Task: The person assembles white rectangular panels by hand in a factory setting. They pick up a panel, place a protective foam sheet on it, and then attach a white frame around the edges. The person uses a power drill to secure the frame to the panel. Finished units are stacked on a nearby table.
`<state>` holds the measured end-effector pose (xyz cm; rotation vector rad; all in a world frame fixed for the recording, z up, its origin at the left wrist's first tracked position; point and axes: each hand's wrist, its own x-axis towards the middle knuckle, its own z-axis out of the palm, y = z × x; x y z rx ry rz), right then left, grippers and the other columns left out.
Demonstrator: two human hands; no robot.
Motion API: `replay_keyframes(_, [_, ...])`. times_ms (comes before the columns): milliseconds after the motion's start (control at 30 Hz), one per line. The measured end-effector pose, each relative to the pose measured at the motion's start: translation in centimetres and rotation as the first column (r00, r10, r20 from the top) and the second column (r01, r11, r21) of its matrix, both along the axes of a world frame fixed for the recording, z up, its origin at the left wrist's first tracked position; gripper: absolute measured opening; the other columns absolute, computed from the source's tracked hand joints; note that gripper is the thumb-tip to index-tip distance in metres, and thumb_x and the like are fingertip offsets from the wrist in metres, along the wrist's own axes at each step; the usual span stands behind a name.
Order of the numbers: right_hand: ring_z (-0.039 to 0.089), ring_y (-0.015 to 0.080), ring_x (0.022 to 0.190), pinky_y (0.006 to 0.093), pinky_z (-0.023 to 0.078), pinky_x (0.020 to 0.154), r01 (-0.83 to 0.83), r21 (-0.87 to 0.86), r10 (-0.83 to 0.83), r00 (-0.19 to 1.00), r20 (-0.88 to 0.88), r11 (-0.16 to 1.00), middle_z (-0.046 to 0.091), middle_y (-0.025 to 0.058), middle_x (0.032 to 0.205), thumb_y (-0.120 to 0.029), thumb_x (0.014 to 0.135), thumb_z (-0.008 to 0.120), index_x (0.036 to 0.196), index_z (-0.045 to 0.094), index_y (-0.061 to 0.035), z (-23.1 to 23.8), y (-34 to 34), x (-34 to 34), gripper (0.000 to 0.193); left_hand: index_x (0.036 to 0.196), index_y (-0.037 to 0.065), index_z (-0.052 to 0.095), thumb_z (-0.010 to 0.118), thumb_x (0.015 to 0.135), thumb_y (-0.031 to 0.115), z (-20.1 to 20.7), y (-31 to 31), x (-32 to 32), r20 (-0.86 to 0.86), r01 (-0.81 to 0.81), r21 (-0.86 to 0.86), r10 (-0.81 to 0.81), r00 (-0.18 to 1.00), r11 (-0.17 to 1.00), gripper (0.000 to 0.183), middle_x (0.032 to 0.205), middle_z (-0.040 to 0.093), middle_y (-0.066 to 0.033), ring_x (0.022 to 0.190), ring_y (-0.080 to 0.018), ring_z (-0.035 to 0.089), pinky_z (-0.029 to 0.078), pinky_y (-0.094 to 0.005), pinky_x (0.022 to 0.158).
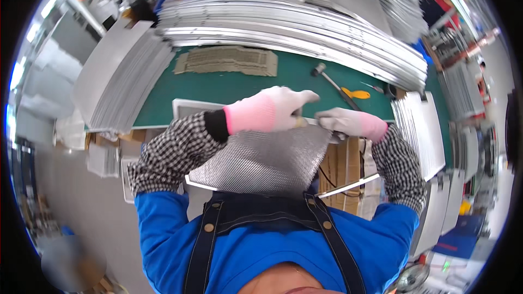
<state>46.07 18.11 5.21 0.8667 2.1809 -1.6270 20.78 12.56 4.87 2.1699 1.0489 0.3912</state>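
Observation:
A silver, finely patterned mesh panel (pixel 267 160) with a pale frame edge lies tilted between my body and the table's front edge. My left hand (pixel 269 110), in a white glove with a pink cuff, is over its far edge. The forefinger stretches to the right and the thumb is apart below it; the other fingers are hidden. At the panel's far right corner, my right hand (pixel 348 122), gloved alike, has its fingers bent and closed on the edge. Something small and dark shows beneath that hand, too hidden to name.
On the green table (pixel 218 88) lie torn cardboard (pixel 227 61), a hammer (pixel 335 85) and a yellow-handled tool (pixel 357 94). Long metal profiles (pixel 289 26) are piled behind. Panel stacks stand left (pixel 122 79) and right (pixel 419 130). A cardboard box (pixel 343 171) is below the table edge.

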Motion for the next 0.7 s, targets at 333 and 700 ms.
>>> replay_keyframes(333, [0.063,0.0333,0.082,0.0461,0.05,0.075,0.111,0.943,0.154,0.974,-0.166,0.313,0.063,0.0138,0.085,-0.028,0.088,0.07,0.1,0.06,-0.0046,-2.1,-3.1,-1.5,0.028,0.143,0.003,0.047,0.066,0.092,0.018,-3.4,-2.0,-2.4,-0.23,-0.197,-0.043,0.182,0.956,0.98,0.056,0.093,0.07,-0.0193,0.085,-0.0334,0.07,0.054,-0.0403,0.078])
replay_keyframes(700, [0.057,0.0282,0.12,0.0388,0.045,0.103,0.793,0.166,-0.578,0.553,-0.6,0.586,0.059,0.0221,0.128,-0.016,0.096,0.057,0.142,0.04,0.005,-6.6,-8.6,-5.2,0.053,0.116,-0.003,0.063,0.062,0.099,0.021,1.0,-5.0,-12.0,0.443,-0.783,0.17,0.663,0.604,0.599,0.029,0.088,0.066,-0.009,0.08,-0.0117,0.057,0.048,-0.0284,0.075])
